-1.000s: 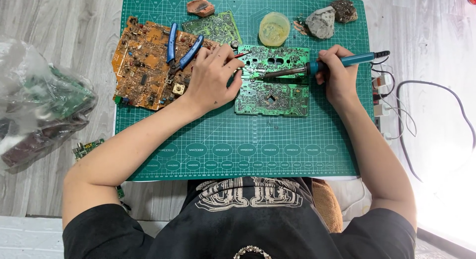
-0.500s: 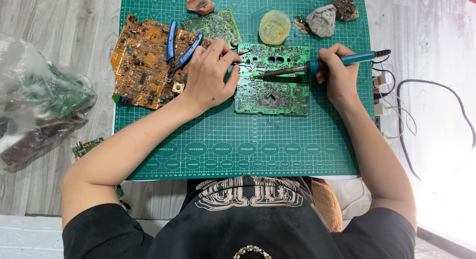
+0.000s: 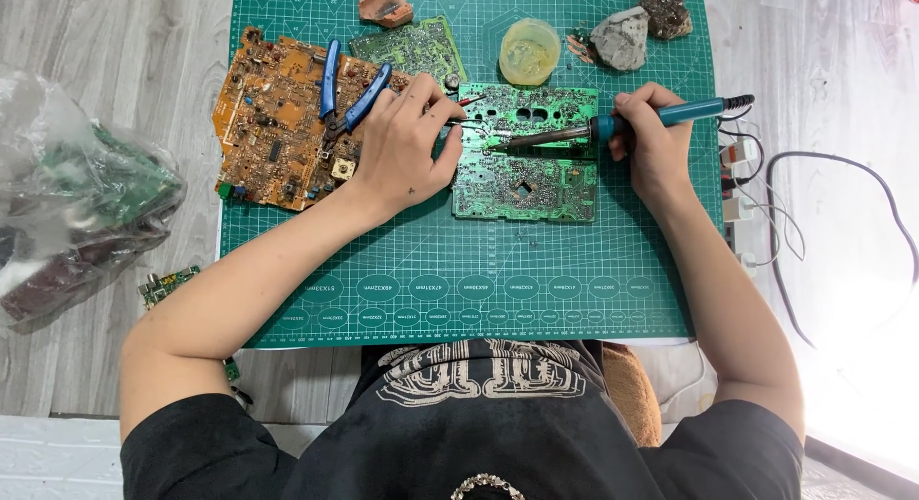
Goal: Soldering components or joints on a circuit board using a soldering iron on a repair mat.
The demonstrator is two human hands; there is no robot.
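I see, from largest to smallest: a grey wood-grain counter (image 3: 124, 41) bearing a green cutting mat (image 3: 459, 261). At far left lies a clear plastic bag (image 3: 77, 203) of boards. On the mat's left part rests an orange circuit board (image 3: 278, 136), with blue-handled cutters (image 3: 347, 98) lying across it. At mat centre lies the green circuit board (image 3: 525, 154), flat, solder side up. A smaller green board (image 3: 414, 46) sits behind it, beside a round yellowish tub (image 3: 529, 50) and two rough stones (image 3: 637, 29).

My left hand (image 3: 407, 146) rests on the green circuit board's left edge, fingers closed on thin tweezers (image 3: 466, 112); I cannot tell whether they grip a part. My right hand (image 3: 651, 141) is clenched around the teal handle of a soldering iron (image 3: 613, 127), its tip touching the board's upper middle.

I judge the board light, stiff and thin, with brittle solder joints and sharp lead ends; it is best held by its bare edges, pressed flat. The iron is safe only at the handle.
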